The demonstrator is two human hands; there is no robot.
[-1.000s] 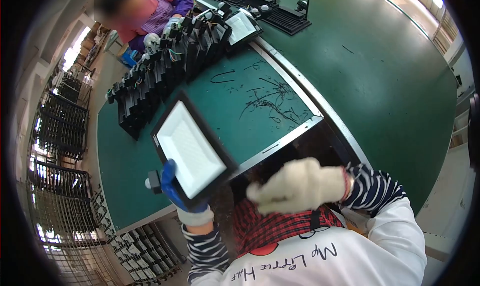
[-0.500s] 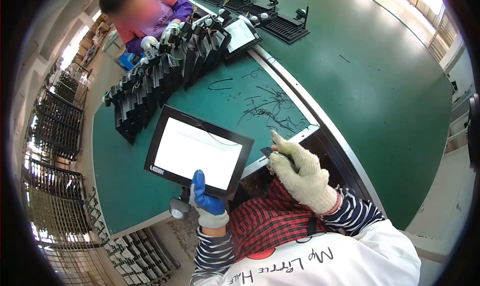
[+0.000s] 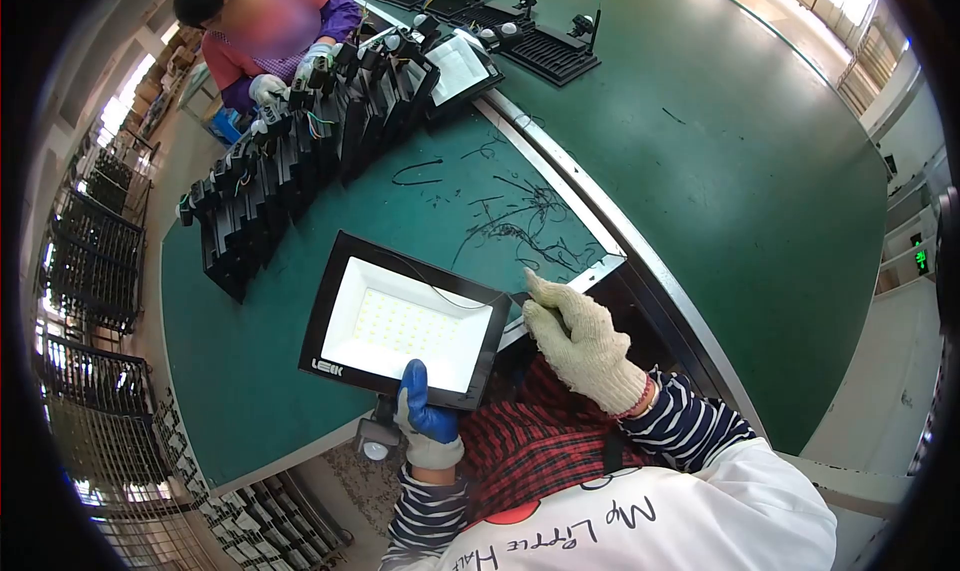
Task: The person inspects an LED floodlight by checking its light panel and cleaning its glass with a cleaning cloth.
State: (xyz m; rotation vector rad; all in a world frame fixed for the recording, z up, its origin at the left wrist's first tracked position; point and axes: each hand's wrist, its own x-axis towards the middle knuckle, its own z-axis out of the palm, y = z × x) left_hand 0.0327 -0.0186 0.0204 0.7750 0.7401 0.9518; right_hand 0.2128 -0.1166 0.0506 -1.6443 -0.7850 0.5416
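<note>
A black-framed LED floodlight [image 3: 335, 346] is tilted face up over the table's near edge. My left hand [image 3: 430, 421], in a blue-coated glove, is closed on its lower edge, thumb on the glass. A motion sensor [image 3: 377, 439] hangs below the frame beside that hand. My right hand [image 3: 585, 346], in a cream knit glove, is closed on a small dark blade-like piece [image 3: 518, 300] at the floodlight's right edge. Across the upper right of the glass curves a thin black strand [image 3: 440, 293], running toward that corner.
Black trimmings [image 3: 520, 216] lie scattered on the green table [image 3: 270, 371]. A row of black floodlight housings [image 3: 290, 161] stands at the far left, where a co-worker [image 3: 270, 31] handles them. More floodlights [image 3: 550, 51] lie beyond the metal rail [image 3: 560, 161].
The floodlight has tilted, so its LED grid now shows instead of white glare. My right hand has come closer to its right edge. The whole view has shifted slightly.
</note>
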